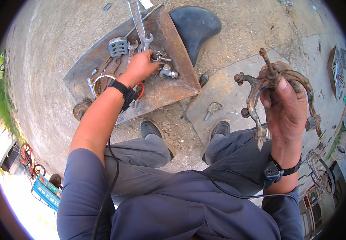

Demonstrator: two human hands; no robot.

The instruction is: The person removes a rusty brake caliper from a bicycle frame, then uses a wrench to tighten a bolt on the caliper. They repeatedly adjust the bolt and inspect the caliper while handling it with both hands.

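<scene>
My right hand (283, 105) is raised at the right and grips a rusty bicycle brake caliper (257, 86), its two curved arms hanging down and a bolt sticking up at the top. My left hand (140, 66) reaches down to a rusty metal plate (169, 86) on the ground. Its fingers pinch at a cluster of small metal parts (162, 58) beside a small tap-like fitting (168, 72). Whether the fingers hold one of the parts I cannot tell. Both wrists wear black bands with cables.
On the plate lie wrenches (138, 24), a grey bicycle pedal (118, 46), a metal ring (100, 82) and an orange ring. A black bicycle saddle (195, 25) lies behind the plate. A small part (212, 109) lies on concrete by my shoes. Bicycle parts lie at the right edge.
</scene>
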